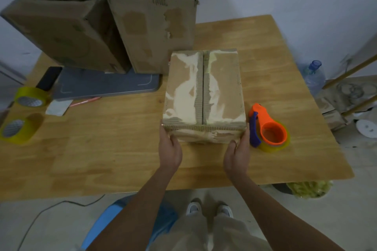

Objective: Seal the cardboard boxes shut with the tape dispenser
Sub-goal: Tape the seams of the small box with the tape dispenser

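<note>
Main risk, as judged from this moment: the small cardboard box [204,96] had a top skin already torn away in pale patches on both sides of the centre seam, with bare corrugation showing along the slit, so fresh tape might bond poorly there and lift. The two flaps met but looked unsealed, with a dark gap running the length of the top; if the flaps sprang or the box slid while tape was drawn, the strip could land crooked or bridge the gap loosely. Both hands were on the box, so freeing one for the tape dispenser [267,130] would leave it steadied on one side only, and it could pivot on the smooth wooden table [102,149]. The left hand [170,150] gripped the near left corner, fingers curled round the edge; the right hand [237,149] gripped the near right corner likewise, thumb on the front face. The box sat at the table's middle, long axis pointing away from the person, its near face ragged with old tape remnants. The dispenser, orange with a purple handle and a yellowish roll, lay just beside the box's near right corner, close to the right hand but not held. Two larger boxes [114,26] stood behind at the far left, their tops not clearly readable. Two spare tape rolls [26,114] lay well apart at the left edge.
</note>
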